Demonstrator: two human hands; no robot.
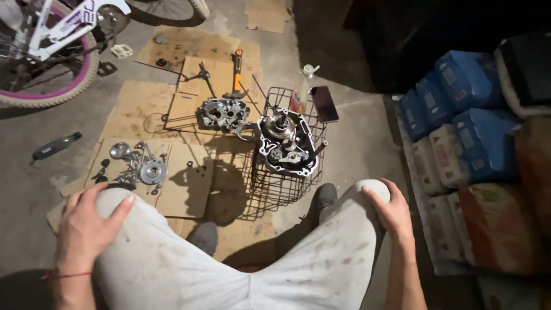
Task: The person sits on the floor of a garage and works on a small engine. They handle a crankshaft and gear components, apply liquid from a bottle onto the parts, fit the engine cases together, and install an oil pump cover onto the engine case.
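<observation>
Both hands lie open and empty on the knees, left hand (86,227) and right hand (393,212). Reaching for the engine crankcase half (287,143) on the wire basket (275,186) would go best two-handed, keeping it level.

Two hands, the left hand (86,227) and the right hand (393,209), are resting on two knees, and two engine halves (222,113) (287,143), one wire basket (281,186), one hammer (236,72) and one phone (324,104) are lying ahead.

engine case (287,143) sits on wire basket (281,183), second case half (222,112) left on cardboard (189,189).
</observation>
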